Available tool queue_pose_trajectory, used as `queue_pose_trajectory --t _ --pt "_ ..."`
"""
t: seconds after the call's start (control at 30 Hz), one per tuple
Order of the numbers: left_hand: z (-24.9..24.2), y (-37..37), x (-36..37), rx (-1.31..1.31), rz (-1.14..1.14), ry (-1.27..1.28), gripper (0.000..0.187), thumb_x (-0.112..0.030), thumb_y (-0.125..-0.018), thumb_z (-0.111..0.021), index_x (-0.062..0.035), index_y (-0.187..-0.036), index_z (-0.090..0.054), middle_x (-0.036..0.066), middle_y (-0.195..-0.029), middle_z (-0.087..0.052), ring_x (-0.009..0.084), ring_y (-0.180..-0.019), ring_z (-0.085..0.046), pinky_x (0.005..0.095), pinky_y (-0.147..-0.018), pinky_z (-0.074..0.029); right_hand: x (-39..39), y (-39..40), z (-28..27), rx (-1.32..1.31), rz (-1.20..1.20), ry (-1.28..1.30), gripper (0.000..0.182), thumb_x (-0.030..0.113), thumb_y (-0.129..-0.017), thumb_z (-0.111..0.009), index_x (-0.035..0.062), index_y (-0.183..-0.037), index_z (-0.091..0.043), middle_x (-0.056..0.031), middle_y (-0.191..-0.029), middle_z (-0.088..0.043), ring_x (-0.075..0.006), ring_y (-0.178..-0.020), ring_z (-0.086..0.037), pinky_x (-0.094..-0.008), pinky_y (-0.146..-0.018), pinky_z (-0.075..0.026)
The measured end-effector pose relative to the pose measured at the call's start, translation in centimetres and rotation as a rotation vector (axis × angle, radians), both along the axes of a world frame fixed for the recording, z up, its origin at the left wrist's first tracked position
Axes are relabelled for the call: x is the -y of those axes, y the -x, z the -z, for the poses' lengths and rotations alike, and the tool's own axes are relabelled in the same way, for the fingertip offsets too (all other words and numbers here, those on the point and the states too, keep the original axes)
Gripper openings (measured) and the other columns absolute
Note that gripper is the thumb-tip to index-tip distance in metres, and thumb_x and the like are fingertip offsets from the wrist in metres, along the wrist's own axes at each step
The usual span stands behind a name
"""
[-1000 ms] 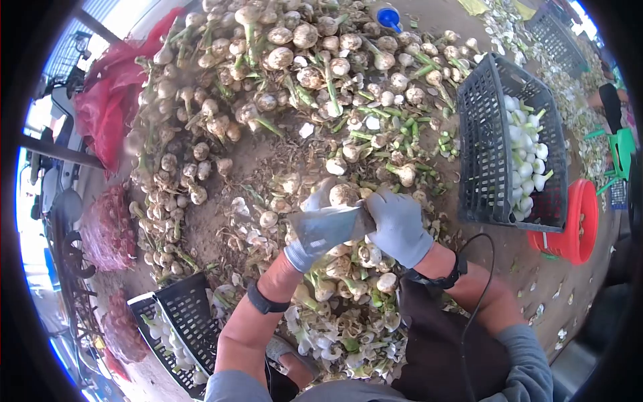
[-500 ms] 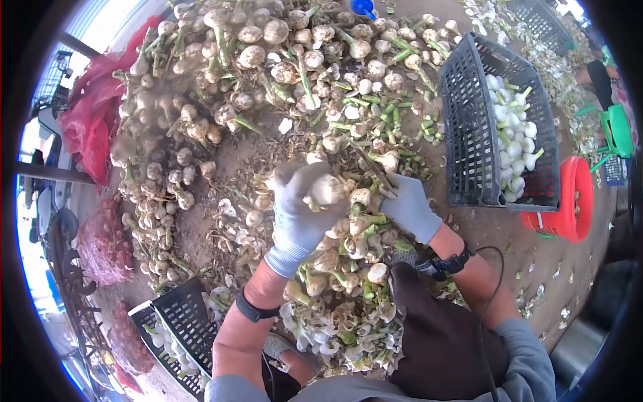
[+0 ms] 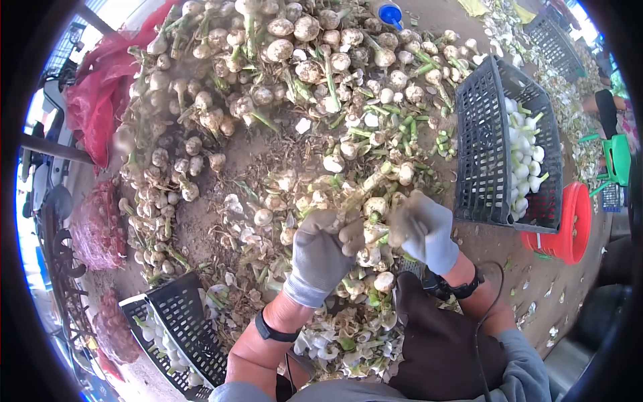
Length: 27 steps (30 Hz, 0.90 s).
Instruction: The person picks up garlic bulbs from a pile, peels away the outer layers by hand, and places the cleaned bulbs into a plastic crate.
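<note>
My left hand (image 3: 323, 253), in a grey-white glove with soiled fingertips, is closed just above the garlic pile. What it grips, if anything, is hidden by the fingers. To its right, my right hand (image 3: 426, 229), gloved alike, has curled fingers slightly smeared by motion; any tool or bulb in it cannot be made out. Between and beyond the hands lie soil-stained garlic bulbs (image 3: 376, 206) with thick stalks. One stalk (image 3: 372, 182) slants up beside a bulb (image 3: 405, 173). Below the hands is a heap of papery garlic skins (image 3: 348, 342).
A black crate (image 3: 481, 144) with cleaned white garlic (image 3: 526, 161) stands at right, beside a red bucket (image 3: 575, 224). Another crate (image 3: 194, 328) is at lower left. Untrimmed garlic (image 3: 281, 50) spreads across the back, near a blue funnel-like object (image 3: 390, 13). A green stool (image 3: 615, 161) stands far right.
The pale bulb in my left hand no longer shows, nor does the long dark tool in my right. My left hand has moved right and down, and the whole view has shifted.
</note>
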<state>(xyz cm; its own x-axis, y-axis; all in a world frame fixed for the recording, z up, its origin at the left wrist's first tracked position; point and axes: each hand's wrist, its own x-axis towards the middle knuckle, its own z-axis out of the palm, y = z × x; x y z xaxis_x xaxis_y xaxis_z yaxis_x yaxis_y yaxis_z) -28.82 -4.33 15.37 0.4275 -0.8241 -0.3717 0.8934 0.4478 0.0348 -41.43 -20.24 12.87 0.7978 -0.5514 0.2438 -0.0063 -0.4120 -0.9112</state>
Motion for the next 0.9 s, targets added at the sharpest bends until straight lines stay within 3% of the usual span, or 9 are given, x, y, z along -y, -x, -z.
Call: queue_pose_trajectory --t 0.13,0.27,0.37,0.47,0.53,0.6,0.8,0.87,0.9 --pt "-2.9 -0.2 0.2 -0.164 0.23 -0.201 0.016 -0.024 -0.084 -0.057 -0.0083 -0.079 -0.055 0.005 -0.081 -0.051 0.0104 -0.058 -0.046 0.0212 -0.043 -0.038 0.7 -1.9 -3.0 -0.06 -0.112 0.619 0.01 0.003 -0.071 -0.065 0.0049 -0.075 -0.057 -0.013 -0.066 -0.053 -0.0333 -0.059 -0.057 -0.0381 -0.053 -0.044" --pt "-4.9 -0.9 -0.6 -0.048 0.398 0.18 0.031 -0.019 -0.084 -0.053 -0.0031 -0.11 -0.051 0.008 -0.081 -0.051 0.0096 -0.05 -0.044 0.0216 -0.038 -0.035 3.2 1.2 6.6 -0.126 -0.02 -0.703 0.017 -0.002 -0.069 -0.065 -0.0044 -0.084 -0.058 -0.0046 -0.068 -0.057 -0.0117 -0.063 -0.053 -0.0301 -0.06 -0.047" --pt "-1.1 -2.2 -2.5 0.103 0.6 0.099 0.047 -0.026 -0.086 -0.057 -0.0033 -0.127 -0.048 0.009 -0.087 -0.051 0.0172 -0.061 -0.052 0.0314 -0.048 -0.047 3.3 2.4 7.0 -0.269 0.152 -0.096 0.026 -0.004 -0.07 -0.063 -0.0055 -0.095 -0.062 -0.0034 -0.077 -0.063 -0.0083 -0.07 -0.055 -0.0292 -0.063 -0.048" --pt "5.5 -5.6 -6.0 0.751 0.362 -0.428 0.067 -0.055 -0.091 -0.05 0.0011 -0.126 -0.048 0.014 -0.097 -0.057 0.0252 -0.081 -0.058 0.0414 -0.067 -0.048 4.7 2.5 7.8 -0.337 0.142 -0.16 0.033 -0.004 -0.072 -0.064 -0.0042 -0.105 -0.065 -0.0057 -0.086 -0.068 -0.0093 -0.074 -0.058 -0.0265 -0.067 -0.049" --pt "7.9 -12.8 -9.5 0.25 -0.017 -0.909 0.071 -0.066 -0.088 -0.046 0.0002 -0.112 -0.054 0.011 -0.082 -0.058 0.0248 -0.075 -0.058 0.0409 -0.065 -0.049 4.8 2.3 8.4 -0.288 0.203 -0.309 0.029 -0.001 -0.076 -0.07 -0.0048 -0.104 -0.065 -0.0043 -0.089 -0.068 -0.009 -0.079 -0.06 -0.0256 -0.068 -0.049" --pt "13.6 -21.8 -17.7 -0.049 -0.303 -0.692 0.063 -0.068 -0.088 -0.041 -0.0058 -0.079 -0.049 0.006 -0.055 -0.045 0.0173 -0.054 -0.048 0.0311 -0.045 -0.04 4.7 2.0 8.8 -0.256 0.214 -0.364 0.024 -0.001 -0.075 -0.072 -0.0033 -0.098 -0.065 -0.002 -0.087 -0.066 -0.0084 -0.076 -0.059 -0.0255 -0.066 -0.049" --pt "15.4 -32.8 -18.6 0.066 -0.412 -1.072 0.046 -0.048 -0.091 -0.052 -0.0015 -0.086 -0.056 0.013 -0.066 -0.057 0.021 -0.053 -0.055 0.0306 -0.039 -0.041 4.5 1.6 10.3 -0.216 0.214 -0.787 0.021 -0.007 -0.076 -0.066 0.0015 -0.089 -0.051 -0.0018 -0.078 -0.054 -0.0085 -0.069 -0.052 -0.025 -0.056 -0.046" --pt "23.6 -35.7 -22.6 0.404 -0.303 -0.849 0.012 -0.013 -0.088 -0.06 -0.0073 -0.097 -0.054 0.01 -0.077 -0.062 0.0274 -0.061 -0.063 0.0374 -0.049 -0.052 3.8 0.8 9.2 -0.289 0.222 -0.65 0.021 -0.008 -0.076 -0.065 0.002 -0.088 -0.051 -0.0015 -0.078 -0.052 -0.0082 -0.069 -0.052 -0.0253 -0.056 -0.046" --pt "22.7 -34.6 -20.7 0.398 -0.11 -1.265 0.025 -0.004 -0.085 -0.054 -0.0078 -0.11 -0.055 0.013 -0.097 -0.063 0.0244 -0.069 -0.064 0.035 -0.047 -0.053 3.3 0.3 8.8 -0.358 0.229 -0.52 0.02 -0.01 -0.076 -0.063 0.0024 -0.087 -0.051 -0.0011 -0.078 -0.05 -0.0078 -0.07 -0.051 -0.0257 -0.056 -0.046"
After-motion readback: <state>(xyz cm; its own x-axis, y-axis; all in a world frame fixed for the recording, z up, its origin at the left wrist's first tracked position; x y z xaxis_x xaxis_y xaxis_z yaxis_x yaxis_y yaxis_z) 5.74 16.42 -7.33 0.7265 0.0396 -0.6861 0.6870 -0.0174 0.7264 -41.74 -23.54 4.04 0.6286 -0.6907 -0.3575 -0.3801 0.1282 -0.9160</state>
